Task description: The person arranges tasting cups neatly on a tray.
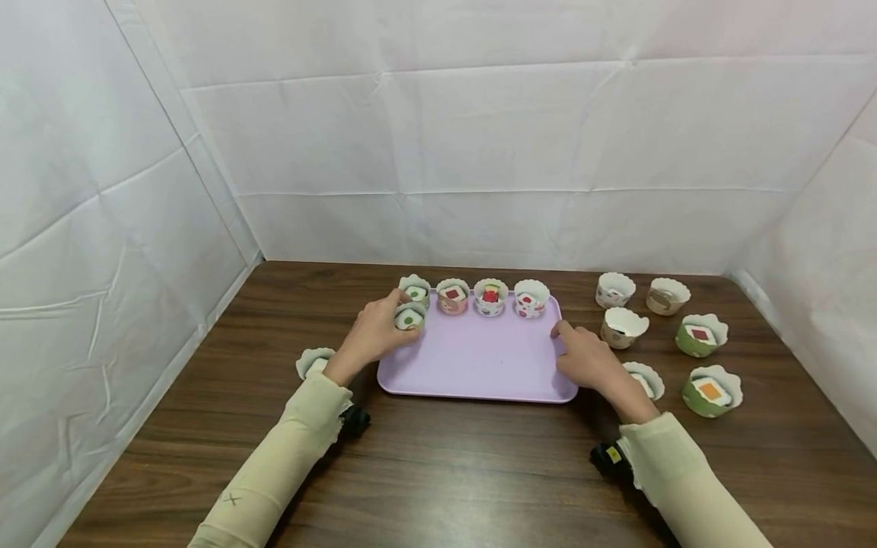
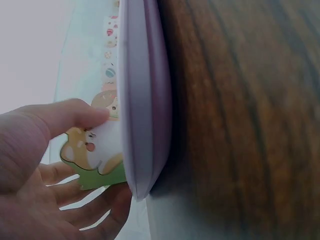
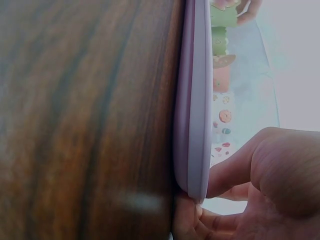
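My left hand (image 1: pixel 370 335) holds a green paper baking cup (image 1: pixel 409 318) with a white filling and a green dot, at the left side of the lilac tray (image 1: pixel 479 361). In the left wrist view the thumb lies against this cup's animal-print wall (image 2: pixel 95 150), fingers on the far side. Just behind it stands a similar green cup (image 1: pixel 415 291). To its right along the tray's back edge are a pink cup (image 1: pixel 452 297) and two white patterned cups, one with red fruit (image 1: pixel 490 297). My right hand (image 1: pixel 585 358) grips the tray's right edge between thumb and fingers (image 3: pixel 187 215).
Right of the tray several paper cups stand on the dark wooden table (image 1: pixel 452 472), including a green one with an orange square (image 1: pixel 712 390). Another cup (image 1: pixel 314 363) is partly behind the left wrist. White sheeting (image 1: pixel 479 152) bounds the table's back and sides.
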{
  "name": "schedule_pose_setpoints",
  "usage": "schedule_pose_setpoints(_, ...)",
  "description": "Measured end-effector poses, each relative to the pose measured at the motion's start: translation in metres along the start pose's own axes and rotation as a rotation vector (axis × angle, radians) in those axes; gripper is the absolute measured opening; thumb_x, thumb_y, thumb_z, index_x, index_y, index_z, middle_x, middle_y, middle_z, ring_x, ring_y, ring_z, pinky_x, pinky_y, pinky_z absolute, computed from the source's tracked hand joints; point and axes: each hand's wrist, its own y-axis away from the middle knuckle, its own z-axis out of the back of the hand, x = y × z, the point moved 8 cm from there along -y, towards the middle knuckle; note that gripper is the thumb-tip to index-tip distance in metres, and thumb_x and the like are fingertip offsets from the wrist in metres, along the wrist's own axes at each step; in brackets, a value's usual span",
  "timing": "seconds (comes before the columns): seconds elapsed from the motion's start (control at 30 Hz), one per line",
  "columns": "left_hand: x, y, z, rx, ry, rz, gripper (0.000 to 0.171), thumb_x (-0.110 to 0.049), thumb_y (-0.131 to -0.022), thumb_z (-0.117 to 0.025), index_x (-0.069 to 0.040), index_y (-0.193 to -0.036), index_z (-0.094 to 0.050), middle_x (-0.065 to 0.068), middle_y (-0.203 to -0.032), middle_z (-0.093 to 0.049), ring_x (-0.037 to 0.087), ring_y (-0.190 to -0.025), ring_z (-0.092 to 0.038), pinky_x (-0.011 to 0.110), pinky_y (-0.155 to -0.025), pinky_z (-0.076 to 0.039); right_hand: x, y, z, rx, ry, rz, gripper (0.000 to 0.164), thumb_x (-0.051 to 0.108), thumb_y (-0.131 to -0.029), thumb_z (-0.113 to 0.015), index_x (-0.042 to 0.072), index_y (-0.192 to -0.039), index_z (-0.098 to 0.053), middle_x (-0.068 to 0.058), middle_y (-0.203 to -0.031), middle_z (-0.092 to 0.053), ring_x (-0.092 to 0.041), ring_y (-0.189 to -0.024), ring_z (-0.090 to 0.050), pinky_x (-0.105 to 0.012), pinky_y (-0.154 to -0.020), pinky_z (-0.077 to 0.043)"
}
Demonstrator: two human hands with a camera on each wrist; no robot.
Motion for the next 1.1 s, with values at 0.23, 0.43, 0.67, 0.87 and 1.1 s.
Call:
schedule_pose_setpoints(0.23,-0.0004,0.0004,-0.0031,0.024,-0.005,-0.041,0.053,-0.022,-0.088,-0.081,-0.003,-0.132,-0.061,0.02,-0.128,-0.07,0.032,-0.108,-0.065,0.048,-0.092,-0.055,0.0004,0.0008,-0.0013,0.002,0.002,-0.003,0.043,0.003,-0.089,-0.055,-0.004,-0.131,-0.054,-0.03,-0.118,-0.062,-0.033,-0.092,-0.058,-0.042,-0.073,-0.053)
schedule_pose_setpoints(0.43,-0.0015,0.0003,-0.0042,0.05,-0.002,-0.034,0.054,-0.019,-0.087,-0.081,-0.004,-0.135,-0.062,0.019,-0.131,-0.068,0.034,-0.115,-0.064,0.05,-0.097,-0.055,0.0013,0.0013,0.0004,0.004,0.007,0.007,0.044,0.003,-0.088,-0.057,-0.005,-0.131,-0.054,-0.031,-0.117,-0.062,-0.034,-0.089,-0.058,-0.042,-0.07,-0.052)
schedule_pose_setpoints(0.67,-0.0006,0.0007,-0.0048,0.072,-0.012,-0.031,0.056,-0.02,-0.089,-0.08,-0.004,-0.138,-0.059,0.018,-0.134,-0.066,0.033,-0.117,-0.063,0.05,-0.097,-0.055,0.003,-0.0009,0.0011,-0.002,0.013,0.005,0.044,0.002,-0.088,-0.055,-0.004,-0.131,-0.054,-0.03,-0.118,-0.062,-0.033,-0.091,-0.058,-0.041,-0.072,-0.052)
schedule_pose_setpoints(0.87,0.0002,0.0003,-0.0075,0.1,-0.009,-0.014,0.057,-0.021,-0.091,-0.078,-0.005,-0.141,-0.057,0.018,-0.138,-0.063,0.033,-0.122,-0.061,0.051,-0.101,-0.054,0.0034,0.0007,0.0027,0.003,0.01,0.005,0.044,0.002,-0.088,-0.055,-0.005,-0.131,-0.054,-0.03,-0.118,-0.062,-0.034,-0.091,-0.057,-0.042,-0.072,-0.052)
schedule_pose_setpoints(1.1,0.0004,0.0015,-0.0091,0.12,0.007,0.006,0.058,-0.021,-0.091,-0.079,-0.004,-0.142,-0.055,0.019,-0.139,-0.062,0.034,-0.123,-0.06,0.051,-0.103,-0.054,0.0023,0.0014,0.0004,0.006,0.003,-0.004,0.044,0.003,-0.088,-0.055,-0.005,-0.132,-0.054,-0.03,-0.117,-0.062,-0.033,-0.09,-0.058,-0.038,-0.069,-0.052)
